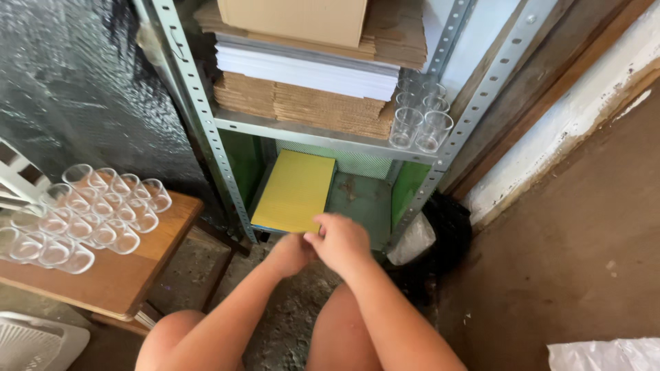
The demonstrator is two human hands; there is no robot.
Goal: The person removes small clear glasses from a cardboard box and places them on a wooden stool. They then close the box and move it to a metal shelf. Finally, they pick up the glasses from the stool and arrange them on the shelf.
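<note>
Two hands, left hand (290, 253), right hand (342, 242), touching yellow sheet stack (294, 190)

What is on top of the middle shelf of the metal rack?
On the shelf lie stacked cardboard sheets, white sheets and a cardboard box on top, with clear glasses at the right. What lies behind the stacks is hidden.

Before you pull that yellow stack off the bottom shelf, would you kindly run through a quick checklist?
1. Both hands at the yellow stack's near edge: ok; left hand, right hand.
2. Firm grip with fingers: cannot tell.
3. Nothing lying on the stack: ok.
4. Path out between the shelf uprights unobstructed: ok.
5. Glass cups on the shelf above sit near its edge: not ok, avoid bumping.
6. Cups on the wooden table clear of the arms: ok.
</note>
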